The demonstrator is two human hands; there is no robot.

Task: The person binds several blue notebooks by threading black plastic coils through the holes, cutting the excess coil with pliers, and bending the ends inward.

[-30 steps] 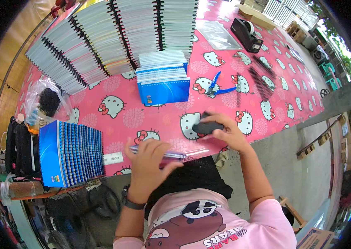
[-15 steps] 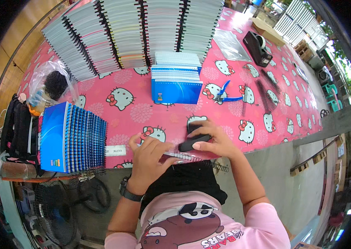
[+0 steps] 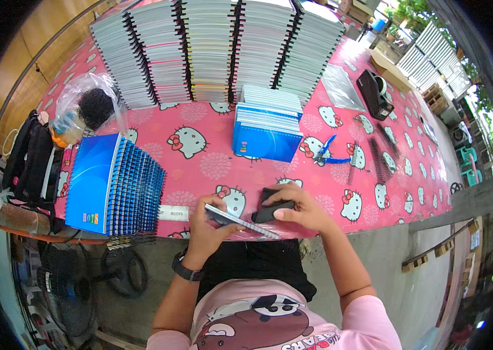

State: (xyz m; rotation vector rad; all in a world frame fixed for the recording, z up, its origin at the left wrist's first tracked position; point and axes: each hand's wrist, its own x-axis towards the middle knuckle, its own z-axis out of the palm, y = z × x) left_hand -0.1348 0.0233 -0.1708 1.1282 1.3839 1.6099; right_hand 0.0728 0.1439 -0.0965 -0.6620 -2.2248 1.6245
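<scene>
Bright, even daylight, soft shadows, sharp centre, heavy fisheye bending and black vignette at edges.

Pink cartoon-print table point(image 3: 200, 122), grey concrete floor point(image 3: 410, 280), daylight.

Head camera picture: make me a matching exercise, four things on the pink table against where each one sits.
Things:
1. fanned blue notebooks
2. blue pliers
3. black tape dispenser
4. plastic bag

Places:
A. far right, near the table's edge
B. near left edge
C. far left, beside the tall stacks
D. right of the small blue notebook pile

Pairs: 1-B, 2-D, 3-A, 4-C
</scene>
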